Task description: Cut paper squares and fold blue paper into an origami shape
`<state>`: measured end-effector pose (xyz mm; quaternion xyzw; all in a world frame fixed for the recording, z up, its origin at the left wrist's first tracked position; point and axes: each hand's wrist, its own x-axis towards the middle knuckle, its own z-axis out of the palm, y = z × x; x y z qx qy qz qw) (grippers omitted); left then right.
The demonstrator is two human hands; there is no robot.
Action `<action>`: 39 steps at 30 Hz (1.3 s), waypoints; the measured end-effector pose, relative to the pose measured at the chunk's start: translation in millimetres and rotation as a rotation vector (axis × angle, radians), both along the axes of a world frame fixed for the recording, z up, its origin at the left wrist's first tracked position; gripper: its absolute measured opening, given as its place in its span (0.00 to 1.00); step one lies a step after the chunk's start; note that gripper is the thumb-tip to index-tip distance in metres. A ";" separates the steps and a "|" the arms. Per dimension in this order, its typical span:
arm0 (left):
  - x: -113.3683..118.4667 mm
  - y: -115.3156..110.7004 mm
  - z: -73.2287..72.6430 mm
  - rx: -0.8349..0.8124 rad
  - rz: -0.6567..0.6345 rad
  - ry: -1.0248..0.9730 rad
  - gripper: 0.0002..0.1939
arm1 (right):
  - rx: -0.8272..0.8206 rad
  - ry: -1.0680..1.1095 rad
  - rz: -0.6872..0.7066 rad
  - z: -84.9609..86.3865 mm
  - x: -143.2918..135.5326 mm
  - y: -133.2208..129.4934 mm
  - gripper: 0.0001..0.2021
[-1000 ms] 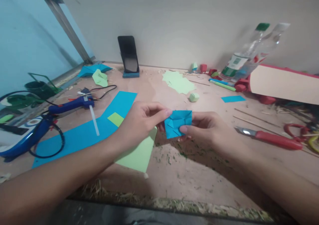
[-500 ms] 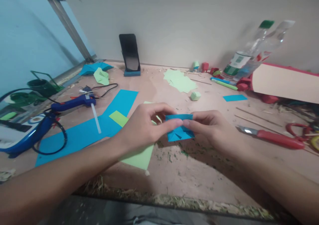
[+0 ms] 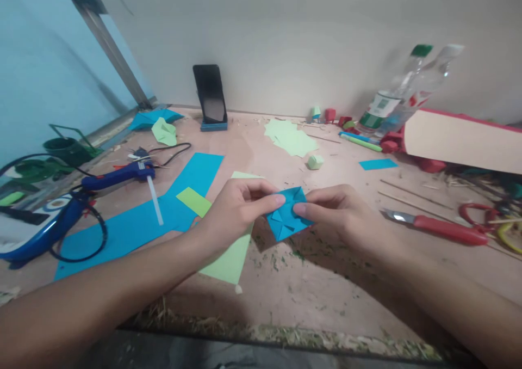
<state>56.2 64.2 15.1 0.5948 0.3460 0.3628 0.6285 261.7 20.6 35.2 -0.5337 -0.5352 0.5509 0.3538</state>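
A small folded square of blue paper, with creased flaps facing up, is held above the table between both hands. My left hand pinches its upper left side, thumb on top and fingers behind. On its right edge, my right hand grips with the thumb on the face; the fingers behind are partly hidden. Below and left of the hands lies a light green sheet. A green strip rests over larger blue paper near my left forearm.
A glue gun lies left, its glue stick over the blue paper. A phone stands at the back beside the wall. To the right are a red-handled cutter, thin sticks, pens, and plastic bottles. A small green paper polyhedron sits beyond my hands.
The folded blue paper has turned, so a corner now points down toward me. Both hands still hold it, with the thumbs farther apart. The view has shifted slightly.
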 end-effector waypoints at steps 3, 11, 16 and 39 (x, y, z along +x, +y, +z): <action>-0.7 -0.3 0.8 -0.016 -0.047 0.010 0.09 | -0.044 0.053 0.025 -1.8 2.9 2.1 0.16; -1.7 1.3 2.7 -0.007 -0.219 0.139 0.09 | 0.021 0.067 -0.083 -11.6 4.7 4.0 0.15; -0.1 2.1 1.8 0.049 -0.094 0.101 0.13 | -0.044 0.116 -0.053 -6.6 1.1 2.2 0.20; -3.7 3.1 4.2 0.172 -0.016 0.192 0.16 | 0.046 -0.006 -0.065 -0.7 -2.7 -0.4 0.12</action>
